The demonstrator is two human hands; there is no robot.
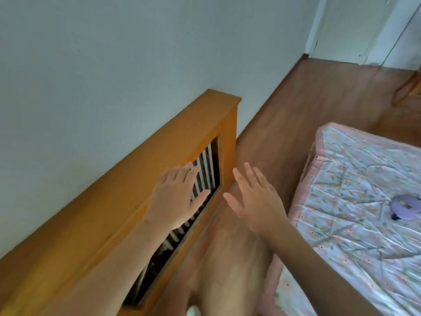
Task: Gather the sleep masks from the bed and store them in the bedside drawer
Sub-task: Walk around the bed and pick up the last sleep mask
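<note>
Head view. We are standing in the floor strip between the wooden radiator cover (145,179) along the wall and the bed (355,201). Both hands are out in front of us, empty. The left hand (176,199) is hovering over the slatted opening of the cover, fingers spread wide and holding nothing; we cannot tell whether it is touching the slats. The right hand (255,201) is hanging over the bare floor (296,99), fingers likewise splayed and holding nothing.

One sleep mask (407,205), lilac, is lying flat on the quilt near the right edge of the view, well apart from both hands and partly cut off by the frame. Other masks, if any, are not showing. The bedside drawer is not in view either.

Judging the step: we are at the very start, heading for the first pick-up. To do it well we are thinking the right hand should swing across to the mask, since it is the nearer one, and pinch the mask body rather than a strap, which could trail.

Edges and room: the bed's pink border (303,185) is running close on our right, the cover's front face close on our left. The floor ahead is open towards the doorway (355,30).
</note>
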